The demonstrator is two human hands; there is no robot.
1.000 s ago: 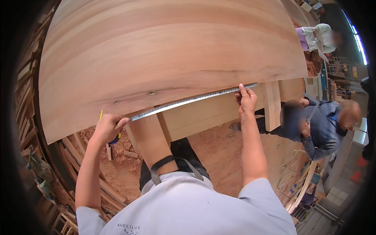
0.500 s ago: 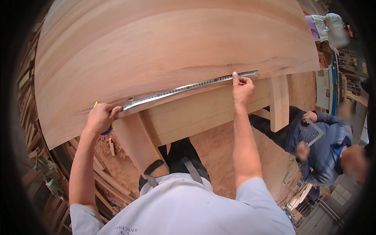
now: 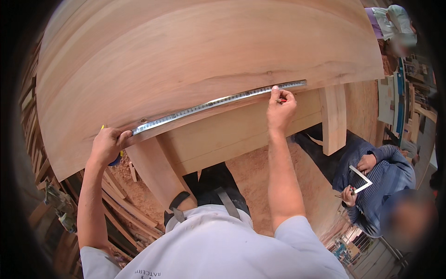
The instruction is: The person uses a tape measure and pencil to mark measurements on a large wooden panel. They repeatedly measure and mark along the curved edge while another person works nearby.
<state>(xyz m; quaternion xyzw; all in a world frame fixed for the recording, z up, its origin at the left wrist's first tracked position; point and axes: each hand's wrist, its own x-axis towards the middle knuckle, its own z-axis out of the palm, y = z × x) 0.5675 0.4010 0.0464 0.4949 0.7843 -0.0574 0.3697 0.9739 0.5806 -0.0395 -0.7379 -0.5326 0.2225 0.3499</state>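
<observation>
A silver tape measure (image 3: 211, 103) is stretched along the near edge of a wide wooden slab (image 3: 186, 51). My left hand (image 3: 108, 143) grips the tape's case at the left, by the slab's edge. Only yellow and dark blue bits of the case show around the fingers. My right hand (image 3: 282, 110) is closed, its thumb on the blade toward the tape's right end. A thin red pencil (image 3: 281, 100) pokes out between its fingers, mostly hidden.
Under the slab are a wooden apron board (image 3: 241, 135) and thick legs (image 3: 333, 121). A co-worker (image 3: 385, 172) at right holds a metal square (image 3: 364, 181). Another person (image 3: 395, 21) is at the far right. Timber offcuts (image 3: 118, 204) lie at left, over sawdust.
My left hand has slid left along the edge with the case, and more blade shows. My right hand has shifted slightly left. The co-worker has lowered and turned the metal square.
</observation>
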